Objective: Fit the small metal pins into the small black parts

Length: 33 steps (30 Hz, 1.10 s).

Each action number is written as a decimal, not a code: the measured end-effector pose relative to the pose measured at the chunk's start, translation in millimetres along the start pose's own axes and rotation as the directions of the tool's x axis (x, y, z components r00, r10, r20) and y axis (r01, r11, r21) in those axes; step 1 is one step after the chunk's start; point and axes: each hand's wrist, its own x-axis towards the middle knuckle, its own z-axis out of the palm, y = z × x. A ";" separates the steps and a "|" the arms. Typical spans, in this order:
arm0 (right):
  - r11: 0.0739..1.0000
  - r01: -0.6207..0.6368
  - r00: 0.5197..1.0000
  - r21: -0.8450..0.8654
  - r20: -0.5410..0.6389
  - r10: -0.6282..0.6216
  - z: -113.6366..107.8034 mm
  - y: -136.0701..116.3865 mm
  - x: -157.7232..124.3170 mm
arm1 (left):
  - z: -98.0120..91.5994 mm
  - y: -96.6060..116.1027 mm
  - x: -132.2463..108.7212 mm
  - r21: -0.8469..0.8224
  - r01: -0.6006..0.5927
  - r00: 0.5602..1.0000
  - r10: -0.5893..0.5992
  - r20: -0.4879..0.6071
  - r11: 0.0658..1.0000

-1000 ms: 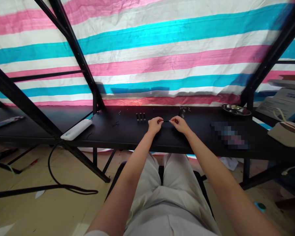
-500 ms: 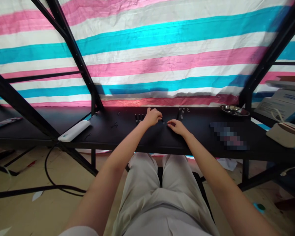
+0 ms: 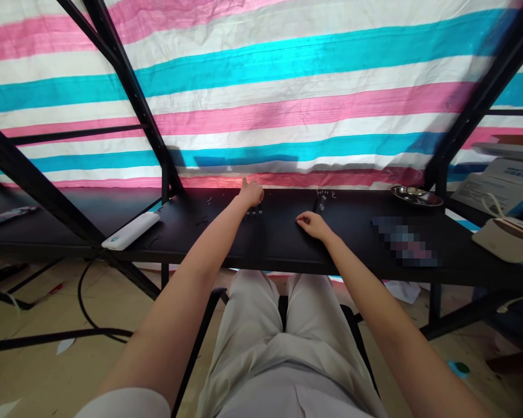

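Note:
My left hand (image 3: 252, 194) is over the back of the black table, above a row of small dark pieces with pale ends (image 3: 254, 212). Its thumb points up and its fingers curl downward; whether they grip a piece is hidden. My right hand (image 3: 312, 224) rests on the tabletop to the right, fingers pinched together, and what is between them is too small to name. Just behind it lies a cluster of small dark and clear pieces (image 3: 322, 202), with tiny white bits (image 3: 333, 195) beside them.
A white oblong device (image 3: 131, 231) lies at the table's left, near black frame posts. Toward the right are a shiny metal dish (image 3: 416, 196), a pixelated object (image 3: 404, 241) and a beige pouch (image 3: 508, 239). Black scraps (image 3: 201, 221) lie left of my left hand.
My left hand has moved left and back, away from my right hand, to over the row of pieces. The dark piece that it held between the hands no longer shows there. My right hand is nearly unmoved.

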 end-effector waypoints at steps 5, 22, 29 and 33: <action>1.000 -0.003 1.000 -0.008 0.013 0.003 -0.7 0.0 0.3 | 6.7 -3.2 1.3 -0.003 0.019 1.000 -0.019 -0.002 1.000; 1.000 -0.003 1.000 -0.011 0.018 0.003 0.0 1.9 1.0 | 9.8 -2.7 2.6 -0.137 0.093 0.995 -0.090 0.031 0.986; 1.000 -0.004 1.000 -0.011 0.023 0.005 -0.3 1.5 0.9 | 7.8 -2.3 0.3 -0.200 0.107 0.994 -0.104 0.026 0.974; 1.000 -0.010 1.000 -0.011 0.023 0.011 -1.0 -0.4 0.5 | 6.7 0.7 -2.3 -0.111 0.108 0.993 -0.101 0.062 0.988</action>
